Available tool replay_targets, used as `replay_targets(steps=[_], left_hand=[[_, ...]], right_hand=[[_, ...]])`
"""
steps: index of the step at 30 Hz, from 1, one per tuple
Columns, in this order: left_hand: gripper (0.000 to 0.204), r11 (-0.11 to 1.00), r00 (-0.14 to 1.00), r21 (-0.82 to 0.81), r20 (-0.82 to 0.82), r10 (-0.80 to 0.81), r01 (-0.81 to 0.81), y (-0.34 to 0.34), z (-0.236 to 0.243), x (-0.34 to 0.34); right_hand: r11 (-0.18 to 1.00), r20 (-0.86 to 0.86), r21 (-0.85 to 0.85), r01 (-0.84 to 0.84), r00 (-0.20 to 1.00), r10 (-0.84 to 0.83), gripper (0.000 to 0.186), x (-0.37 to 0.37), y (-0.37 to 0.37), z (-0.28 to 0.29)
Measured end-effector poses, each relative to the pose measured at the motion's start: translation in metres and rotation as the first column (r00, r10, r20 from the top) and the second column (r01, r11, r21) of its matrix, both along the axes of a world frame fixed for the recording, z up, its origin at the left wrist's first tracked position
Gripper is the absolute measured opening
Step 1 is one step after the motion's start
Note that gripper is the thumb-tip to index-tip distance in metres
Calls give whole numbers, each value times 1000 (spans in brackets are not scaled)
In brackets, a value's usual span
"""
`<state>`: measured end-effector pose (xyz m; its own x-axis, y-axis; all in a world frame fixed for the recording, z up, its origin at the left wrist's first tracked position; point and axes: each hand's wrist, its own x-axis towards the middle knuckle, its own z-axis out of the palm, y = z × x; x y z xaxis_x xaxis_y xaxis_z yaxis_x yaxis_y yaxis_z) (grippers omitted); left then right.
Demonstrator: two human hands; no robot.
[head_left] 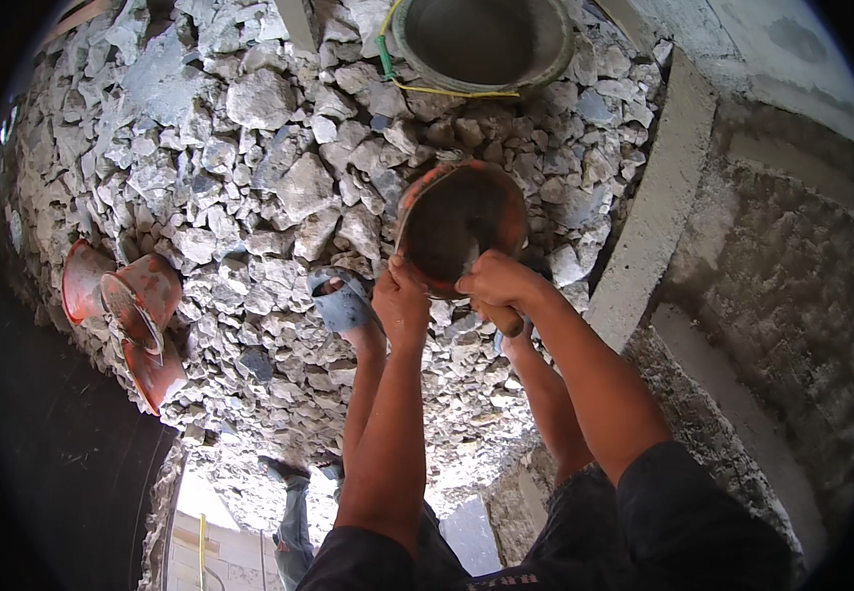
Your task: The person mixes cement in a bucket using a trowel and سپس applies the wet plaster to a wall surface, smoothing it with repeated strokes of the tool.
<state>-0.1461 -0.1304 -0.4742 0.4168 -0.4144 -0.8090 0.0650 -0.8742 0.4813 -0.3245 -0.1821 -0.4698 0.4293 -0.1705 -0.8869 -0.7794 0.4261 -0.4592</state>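
- Here's the left hand [402, 303], fingers curled over the near-left rim of an orange-red bucket [513, 209], which sits centre on the rubble [279, 187].
- And the right hand [501, 281] closes around a wooden-handled tool [503, 318], its dark head down inside that bucket!
- Far beyond, a big round tub [564, 44] holds grey material, a yellow cord [457, 92] at its near side.
- Over left, more orange-red buckets [159, 286] lie clustered on the stones.
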Motion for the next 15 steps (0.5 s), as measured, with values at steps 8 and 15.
replay_targets(steps=[8, 15], left_hand=[[60, 997, 996, -35, -66, 63, -65, 4, 0, 7], [65, 996, 994, 33, -67, 84, -82, 4, 1, -11]], right_hand=[[805, -354, -575, -149, 932, -81, 22, -27, -37, 67], [961, -63, 3, -276, 959, 276, 23, -31, -29, -36]])
